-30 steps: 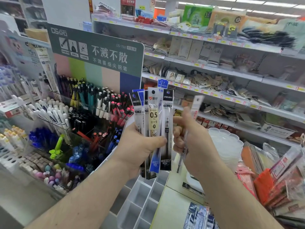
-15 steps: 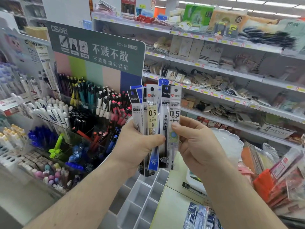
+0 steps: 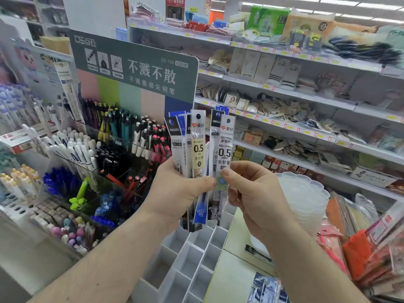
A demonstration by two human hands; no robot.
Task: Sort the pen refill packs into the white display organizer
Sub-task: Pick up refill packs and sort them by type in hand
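My left hand (image 3: 177,191) grips a fanned bundle of several pen refill packs (image 3: 197,149), upright at chest height. The packs are narrow clear sleeves with black, blue and white headers. My right hand (image 3: 251,193) pinches the rightmost pack (image 3: 225,149), a white one marked 0.5, against the bundle between thumb and forefinger. Below the hands stands the white display organizer (image 3: 192,267), a grid of open compartments whose visible cells hold nothing.
A pen display (image 3: 113,136) with a green sign fills the left. Store shelves (image 3: 306,119) of small goods run along the back right. A stack of clear plastic trays (image 3: 303,197) sits right of my hands. More packaged goods (image 3: 266,287) lie at the bottom right.
My right hand brought a single refill pack from the right up against the bundle. It now holds it flush beside the others, label facing me.
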